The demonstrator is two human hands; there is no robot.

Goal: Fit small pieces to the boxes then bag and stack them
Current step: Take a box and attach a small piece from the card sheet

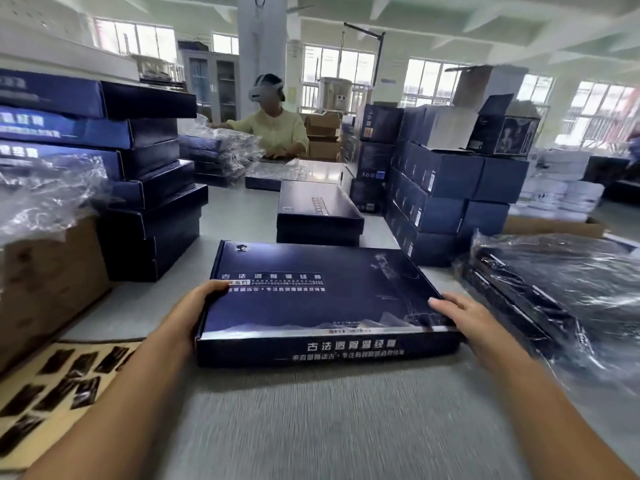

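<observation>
A flat dark-blue printed box [318,299] lies on the grey table in front of me, its near end facing me. My left hand [194,306] grips its left edge, thumb curled over the lid. My right hand [467,323] holds the near right corner, thumb lying on the lid; its fingers are hidden behind the side. Several small dark pieces [65,386] lie spread on a cardboard sheet at the lower left. Bagged boxes [561,289] are stacked at the right under shiny plastic.
A tall stack of blue boxes [138,161] rises at the left behind a brown carton [48,282] topped with plastic bags. Two more boxes [318,213] lie mid-table. Cube-shaped blue cartons [443,188] are piled at the right. A person [273,126] works at the far end.
</observation>
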